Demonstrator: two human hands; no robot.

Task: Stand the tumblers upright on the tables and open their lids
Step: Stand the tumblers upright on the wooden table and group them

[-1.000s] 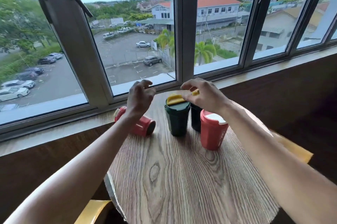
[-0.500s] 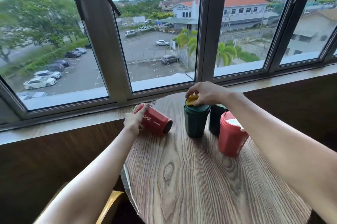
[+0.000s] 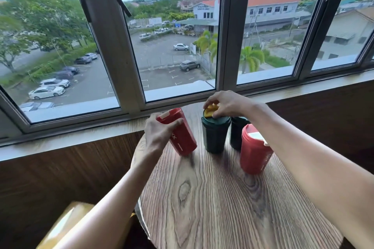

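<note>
Nearest the camera, the round wood-grain counter (image 3: 232,204) lies bare, both forearms reaching out over it toward the window. On the right stands an upright red tumbler (image 3: 253,151) with a white flap on its lid, touched by neither hand. Further out on the left, the left hand (image 3: 159,135) makes its grip around a second red tumbler (image 3: 182,133), fingers wrapped over the upper body near the lid. This tumbler is tilted, its long axis leaning lid-end away and to the left, base toward the camera and just at the counter (whether the base edge touches the wood I cannot tell). To stand it, the lid end probably has to swing up and rightward over the base. Just beside it to the right, the right hand (image 3: 226,105) pinches the yellow flap (image 3: 211,110) on the lid of an upright dark green tumbler (image 3: 215,135), the flap partly raised. Another dark tumbler (image 3: 236,133) stands behind, mostly hidden. Beyond is the window sill (image 3: 81,135).
</note>
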